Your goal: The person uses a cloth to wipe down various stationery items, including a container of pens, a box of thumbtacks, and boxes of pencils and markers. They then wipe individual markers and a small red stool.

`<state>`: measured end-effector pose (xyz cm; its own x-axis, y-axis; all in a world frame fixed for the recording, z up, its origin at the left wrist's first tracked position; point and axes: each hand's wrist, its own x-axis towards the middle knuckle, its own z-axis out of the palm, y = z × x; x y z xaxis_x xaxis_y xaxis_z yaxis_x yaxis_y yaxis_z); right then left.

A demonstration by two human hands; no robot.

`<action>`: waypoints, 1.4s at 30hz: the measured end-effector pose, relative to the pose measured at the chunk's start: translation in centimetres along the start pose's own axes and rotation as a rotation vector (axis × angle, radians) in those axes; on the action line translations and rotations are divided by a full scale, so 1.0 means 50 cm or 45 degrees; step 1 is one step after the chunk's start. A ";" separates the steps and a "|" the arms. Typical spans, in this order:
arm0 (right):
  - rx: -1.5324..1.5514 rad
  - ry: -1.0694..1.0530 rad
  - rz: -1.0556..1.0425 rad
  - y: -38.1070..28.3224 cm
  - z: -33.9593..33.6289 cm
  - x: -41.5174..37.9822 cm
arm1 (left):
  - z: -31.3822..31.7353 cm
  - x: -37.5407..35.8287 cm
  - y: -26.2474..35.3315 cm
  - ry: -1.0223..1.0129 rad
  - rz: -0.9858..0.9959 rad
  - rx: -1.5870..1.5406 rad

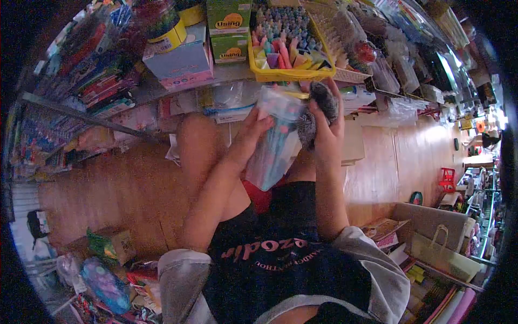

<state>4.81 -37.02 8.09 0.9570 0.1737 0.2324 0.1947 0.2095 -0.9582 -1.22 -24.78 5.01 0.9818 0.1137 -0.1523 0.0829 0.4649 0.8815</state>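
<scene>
My left hand (254, 128) is closed on the side of a translucent plastic pouch (276, 143) with bluish contents and small pink marks. The pouch hangs tilted above my lap, its lower end near my knees. In my right hand (330, 121) is a dark grey, fuzzy cloth-like bundle (308, 127), with the fingers wrapped round it. This bundle touches or lies very close to the pouch's upper right side. Just beyond both hands stands a yellow basket (294, 74) packed with several colourful pens or tubes.
Left of the basket, green boxes (229, 48) and a blue-pink box (181, 62) stand on the shelf. Packed stationery (102, 81) fills the left side. A metal rail (86, 114) juts out there. Cardboard boxes (431, 218) and a red stool (447, 180) are at right.
</scene>
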 end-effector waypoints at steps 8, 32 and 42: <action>-0.140 0.112 -0.080 0.045 -0.039 0.009 | -0.006 0.032 -0.042 0.123 0.065 0.168; -0.358 -0.681 -0.255 0.065 -0.003 -0.048 | -0.030 0.032 -0.034 0.154 0.092 -0.788; 0.661 -0.153 0.425 0.059 -0.045 -0.073 | -0.033 0.020 -0.018 0.422 0.084 -0.602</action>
<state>2.37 -39.22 4.02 0.9115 0.4109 -0.0196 -0.2693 0.5600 -0.7835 -0.58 -23.62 3.31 0.8699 0.3891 -0.3032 -0.1365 0.7805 0.6101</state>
